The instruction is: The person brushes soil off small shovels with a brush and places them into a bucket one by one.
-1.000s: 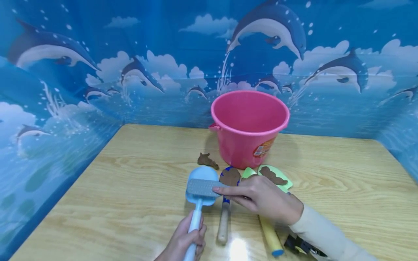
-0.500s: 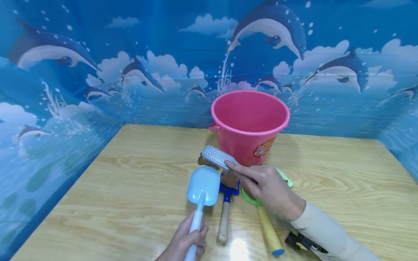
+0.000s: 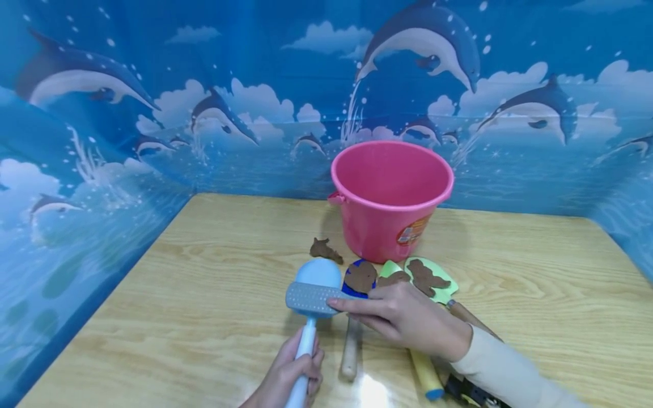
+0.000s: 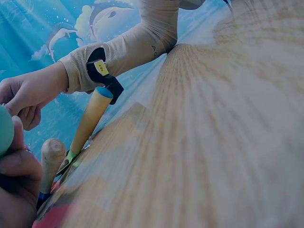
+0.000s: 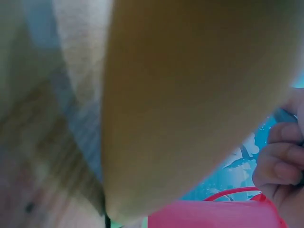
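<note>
In the head view my left hand (image 3: 293, 368) grips the handle of a light-blue toy shovel (image 3: 318, 272), its blade raised toward the middle. My right hand (image 3: 408, 320) holds a grey-blue brush (image 3: 308, 299) with rows of pale dots, index finger laid along it. The brush head lies across the shovel's blade and hides part of it. Brown mud-like lumps cover the blade of a blue shovel (image 3: 361, 277) and a pale green shovel (image 3: 444, 283). Another green shovel has a yellow handle (image 3: 427, 377); my right hand partly hides its blade.
A pink bucket (image 3: 393, 232) stands behind the shovels. Left of it, a brown lump (image 3: 325, 249) lies on the wooden table (image 3: 204, 294). Dolphin-printed sheeting (image 3: 245, 68) surrounds the table. A black strap (image 3: 471, 391) circles my right sleeve. The right wrist view is mostly blurred and blocked.
Half a second ago the brush was lifted up and right, above the brown lump on the table. Now it is back down over the light-blue blade. My left hand has barely moved.
</note>
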`<action>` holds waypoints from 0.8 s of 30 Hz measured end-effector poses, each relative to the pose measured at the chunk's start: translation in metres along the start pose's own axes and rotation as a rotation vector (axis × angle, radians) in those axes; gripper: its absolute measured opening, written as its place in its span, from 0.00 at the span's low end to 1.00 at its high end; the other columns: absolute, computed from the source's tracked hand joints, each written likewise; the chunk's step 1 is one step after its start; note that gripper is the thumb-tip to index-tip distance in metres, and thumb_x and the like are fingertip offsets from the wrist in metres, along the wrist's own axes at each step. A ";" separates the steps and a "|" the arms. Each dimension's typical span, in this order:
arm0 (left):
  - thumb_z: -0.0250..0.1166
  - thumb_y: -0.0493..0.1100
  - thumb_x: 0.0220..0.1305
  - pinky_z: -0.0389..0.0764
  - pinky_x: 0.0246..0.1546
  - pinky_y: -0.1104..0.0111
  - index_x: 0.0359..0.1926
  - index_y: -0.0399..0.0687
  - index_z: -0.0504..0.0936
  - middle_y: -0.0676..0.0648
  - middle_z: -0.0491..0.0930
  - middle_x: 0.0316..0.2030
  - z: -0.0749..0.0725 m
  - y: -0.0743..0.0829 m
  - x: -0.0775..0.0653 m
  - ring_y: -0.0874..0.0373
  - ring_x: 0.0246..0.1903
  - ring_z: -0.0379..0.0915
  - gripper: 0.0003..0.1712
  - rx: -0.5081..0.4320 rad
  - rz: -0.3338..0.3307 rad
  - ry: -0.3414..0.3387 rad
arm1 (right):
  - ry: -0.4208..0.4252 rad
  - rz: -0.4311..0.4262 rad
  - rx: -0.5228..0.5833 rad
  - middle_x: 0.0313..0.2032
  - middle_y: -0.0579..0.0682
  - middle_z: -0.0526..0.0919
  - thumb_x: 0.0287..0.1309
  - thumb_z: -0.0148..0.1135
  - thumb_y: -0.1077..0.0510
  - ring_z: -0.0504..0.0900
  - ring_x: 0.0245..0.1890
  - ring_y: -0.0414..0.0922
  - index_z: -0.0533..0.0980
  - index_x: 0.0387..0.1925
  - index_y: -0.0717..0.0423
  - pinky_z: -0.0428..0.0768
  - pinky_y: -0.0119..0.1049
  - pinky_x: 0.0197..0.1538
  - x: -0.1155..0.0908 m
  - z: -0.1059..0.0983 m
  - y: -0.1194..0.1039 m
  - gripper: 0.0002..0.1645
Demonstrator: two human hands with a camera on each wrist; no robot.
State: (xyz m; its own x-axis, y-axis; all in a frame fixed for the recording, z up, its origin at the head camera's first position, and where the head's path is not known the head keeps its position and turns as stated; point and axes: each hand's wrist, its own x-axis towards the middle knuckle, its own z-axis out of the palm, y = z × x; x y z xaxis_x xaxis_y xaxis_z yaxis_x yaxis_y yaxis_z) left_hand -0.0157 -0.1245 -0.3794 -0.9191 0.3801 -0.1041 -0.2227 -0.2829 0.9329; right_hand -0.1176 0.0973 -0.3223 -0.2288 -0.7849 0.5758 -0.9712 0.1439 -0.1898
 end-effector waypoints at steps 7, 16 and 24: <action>0.47 0.27 0.50 0.66 0.13 0.78 0.40 0.26 0.52 0.53 0.65 0.23 0.000 0.000 0.000 0.66 0.16 0.63 0.16 -0.003 0.020 -0.005 | -0.025 0.031 -0.006 0.16 0.35 0.65 0.58 0.66 0.60 0.58 0.18 0.27 0.75 0.61 0.44 0.56 0.14 0.21 -0.003 -0.001 0.003 0.28; 0.49 0.26 0.48 0.66 0.14 0.78 0.40 0.24 0.51 0.53 0.65 0.23 0.001 -0.002 0.001 0.66 0.16 0.63 0.19 0.004 0.034 0.004 | -0.019 0.328 -0.180 0.15 0.31 0.59 0.59 0.65 0.59 0.56 0.14 0.28 0.71 0.64 0.34 0.58 0.23 0.18 -0.006 -0.008 0.008 0.32; 0.48 0.26 0.48 0.63 0.14 0.79 0.37 0.27 0.52 0.54 0.64 0.22 0.001 -0.001 0.002 0.67 0.15 0.61 0.15 -0.015 0.054 0.018 | -0.034 0.117 -0.002 0.17 0.33 0.63 0.58 0.65 0.61 0.58 0.17 0.27 0.74 0.61 0.41 0.59 0.16 0.21 -0.004 -0.007 0.008 0.29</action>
State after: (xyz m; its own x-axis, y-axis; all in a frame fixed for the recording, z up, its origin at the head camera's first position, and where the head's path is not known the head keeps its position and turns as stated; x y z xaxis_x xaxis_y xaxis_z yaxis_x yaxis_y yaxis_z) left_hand -0.0169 -0.1228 -0.3805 -0.9357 0.3476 -0.0599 -0.1769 -0.3156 0.9323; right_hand -0.1249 0.1058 -0.3207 -0.3379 -0.7828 0.5225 -0.9383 0.2367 -0.2521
